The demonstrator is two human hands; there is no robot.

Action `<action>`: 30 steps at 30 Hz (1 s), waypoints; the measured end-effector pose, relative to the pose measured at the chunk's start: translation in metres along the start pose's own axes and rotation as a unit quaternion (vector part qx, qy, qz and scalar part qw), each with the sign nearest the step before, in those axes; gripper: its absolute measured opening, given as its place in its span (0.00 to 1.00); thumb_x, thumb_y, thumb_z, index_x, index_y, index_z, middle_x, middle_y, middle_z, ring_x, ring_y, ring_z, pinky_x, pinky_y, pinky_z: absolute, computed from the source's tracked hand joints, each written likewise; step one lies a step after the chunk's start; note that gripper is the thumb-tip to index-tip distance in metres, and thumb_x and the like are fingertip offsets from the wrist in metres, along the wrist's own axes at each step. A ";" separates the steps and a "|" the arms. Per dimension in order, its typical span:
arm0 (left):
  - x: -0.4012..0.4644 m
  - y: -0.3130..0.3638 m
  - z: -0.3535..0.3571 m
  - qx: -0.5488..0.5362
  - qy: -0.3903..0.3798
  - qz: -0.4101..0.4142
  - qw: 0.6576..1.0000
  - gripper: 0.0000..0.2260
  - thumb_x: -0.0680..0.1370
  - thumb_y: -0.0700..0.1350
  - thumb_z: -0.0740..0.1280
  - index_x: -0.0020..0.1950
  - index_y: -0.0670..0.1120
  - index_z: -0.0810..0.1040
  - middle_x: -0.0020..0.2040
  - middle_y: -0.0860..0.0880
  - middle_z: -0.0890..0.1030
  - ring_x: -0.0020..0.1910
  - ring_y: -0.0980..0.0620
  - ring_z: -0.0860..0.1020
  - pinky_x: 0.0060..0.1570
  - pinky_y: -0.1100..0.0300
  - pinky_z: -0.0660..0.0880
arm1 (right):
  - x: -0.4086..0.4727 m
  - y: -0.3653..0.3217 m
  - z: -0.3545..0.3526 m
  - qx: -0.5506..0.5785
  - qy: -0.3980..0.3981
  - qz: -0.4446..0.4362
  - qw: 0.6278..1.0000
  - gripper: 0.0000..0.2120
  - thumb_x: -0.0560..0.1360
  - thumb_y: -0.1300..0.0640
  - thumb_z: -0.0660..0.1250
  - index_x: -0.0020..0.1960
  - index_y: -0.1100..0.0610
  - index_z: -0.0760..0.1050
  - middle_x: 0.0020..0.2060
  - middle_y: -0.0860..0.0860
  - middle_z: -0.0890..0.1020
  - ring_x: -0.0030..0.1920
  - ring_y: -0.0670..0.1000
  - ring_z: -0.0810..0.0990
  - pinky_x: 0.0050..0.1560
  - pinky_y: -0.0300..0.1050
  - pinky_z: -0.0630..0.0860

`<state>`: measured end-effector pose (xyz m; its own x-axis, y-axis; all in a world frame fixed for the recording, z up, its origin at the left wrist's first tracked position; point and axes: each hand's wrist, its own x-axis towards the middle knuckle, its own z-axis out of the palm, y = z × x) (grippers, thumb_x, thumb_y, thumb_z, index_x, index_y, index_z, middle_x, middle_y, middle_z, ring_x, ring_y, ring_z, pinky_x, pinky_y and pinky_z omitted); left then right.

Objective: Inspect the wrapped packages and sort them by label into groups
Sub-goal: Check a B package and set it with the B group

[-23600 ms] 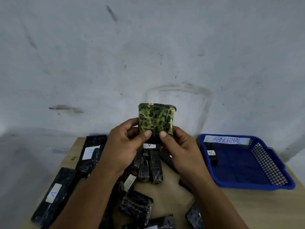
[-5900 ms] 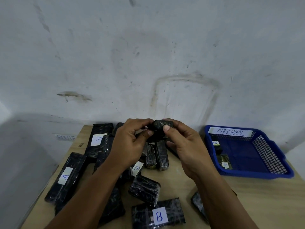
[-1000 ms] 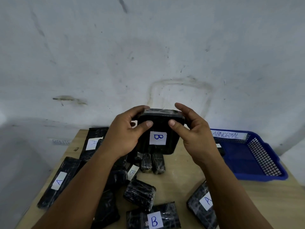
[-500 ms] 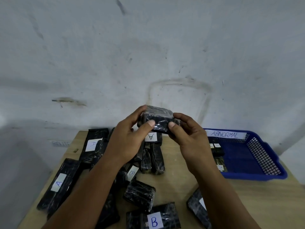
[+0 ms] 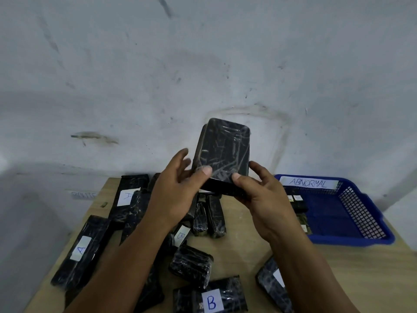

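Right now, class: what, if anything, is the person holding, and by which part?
A black wrapped package, tilted up, held by its lower edge: the left hand and right hand pinch it at the two lower corners.

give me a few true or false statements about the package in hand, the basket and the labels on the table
1. Both hands hold one black package above the table. True.
2. The face turned to the camera shows a B label. False: no label shows on that face.
3. The blue basket is marked ABNORMAL. True.
4. The basket is empty. False: a few small packages lie at its left end.
5. The long package at the table's left edge is labelled A. True.
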<state>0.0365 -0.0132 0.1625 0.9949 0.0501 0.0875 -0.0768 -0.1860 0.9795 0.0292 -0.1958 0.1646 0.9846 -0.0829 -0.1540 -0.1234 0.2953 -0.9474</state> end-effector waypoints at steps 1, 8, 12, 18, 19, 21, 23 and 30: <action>0.002 0.000 0.000 0.003 0.019 -0.032 0.999 0.28 0.73 0.63 0.71 0.72 0.58 0.73 0.56 0.65 0.80 0.56 0.67 0.78 0.56 0.65 0.74 | 0.000 0.002 0.000 -0.005 -0.009 -0.003 1.000 0.31 0.78 0.64 0.72 0.77 0.55 0.65 0.50 0.54 0.89 0.52 0.51 0.88 0.59 0.48 0.81; 0.002 -0.008 -0.001 -0.044 0.003 -0.052 0.998 0.09 0.79 0.47 0.72 0.58 0.52 0.85 0.47 0.55 0.88 0.47 0.58 0.86 0.52 0.59 0.79 | 0.001 0.007 0.001 -0.047 -0.041 -0.008 0.998 0.07 0.81 0.57 0.70 0.59 0.50 0.80 0.41 0.46 0.89 0.41 0.42 0.87 0.39 0.36 0.81; 0.004 -0.009 0.000 -0.055 -0.005 -0.072 0.996 0.11 0.77 0.46 0.74 0.59 0.50 0.83 0.47 0.53 0.88 0.46 0.56 0.86 0.50 0.58 0.79 | 0.005 0.009 0.002 -0.039 -0.015 -0.015 0.999 0.09 0.82 0.57 0.69 0.61 0.56 0.82 0.50 0.53 0.89 0.49 0.52 0.88 0.45 0.45 0.83; 0.012 -0.004 0.003 -0.116 0.032 -0.089 0.989 0.14 0.76 0.47 0.76 0.60 0.49 0.81 0.46 0.52 0.88 0.44 0.52 0.87 0.46 0.53 0.83 | 0.005 0.016 0.002 -0.065 -0.052 -0.003 0.997 0.11 0.81 0.57 0.70 0.63 0.56 0.81 0.52 0.55 0.88 0.52 0.54 0.88 0.48 0.45 0.84; 0.013 -0.004 0.004 -0.121 0.037 -0.092 0.988 0.14 0.75 0.45 0.76 0.60 0.48 0.81 0.46 0.50 0.88 0.44 0.50 0.87 0.47 0.51 0.83 | 0.006 0.016 0.003 -0.066 -0.051 -0.001 0.997 0.11 0.81 0.57 0.70 0.63 0.56 0.81 0.52 0.55 0.88 0.51 0.53 0.88 0.46 0.43 0.83; 0.014 -0.006 0.004 -0.132 0.031 -0.093 0.986 0.13 0.76 0.42 0.76 0.59 0.47 0.81 0.45 0.48 0.88 0.44 0.48 0.88 0.43 0.53 0.84 | 0.006 0.012 0.004 -0.061 -0.046 -0.005 0.997 0.11 0.80 0.55 0.71 0.62 0.56 0.81 0.51 0.53 0.89 0.49 0.50 0.89 0.43 0.40 0.83; 0.012 -0.007 0.005 -0.132 0.008 -0.088 0.987 0.12 0.76 0.40 0.75 0.58 0.47 0.82 0.45 0.47 0.88 0.43 0.48 0.87 0.39 0.59 0.83 | 0.008 0.007 0.005 -0.043 -0.034 -0.019 0.998 0.13 0.79 0.52 0.72 0.62 0.55 0.81 0.49 0.49 0.89 0.48 0.47 0.88 0.42 0.38 0.83; 0.012 -0.011 0.006 -0.111 -0.039 -0.096 0.988 0.14 0.74 0.44 0.78 0.58 0.49 0.82 0.49 0.50 0.88 0.48 0.50 0.87 0.52 0.51 0.82 | 0.013 0.004 0.005 -0.020 -0.009 -0.043 0.999 0.13 0.79 0.58 0.72 0.64 0.57 0.80 0.49 0.57 0.89 0.49 0.56 0.89 0.45 0.47 0.85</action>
<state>0.0498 -0.0161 0.1520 0.9939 -0.0134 -0.1097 0.1101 0.0392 0.9931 0.0422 -0.1911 0.1605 0.9937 -0.0894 -0.0676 -0.0433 0.2501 -0.9673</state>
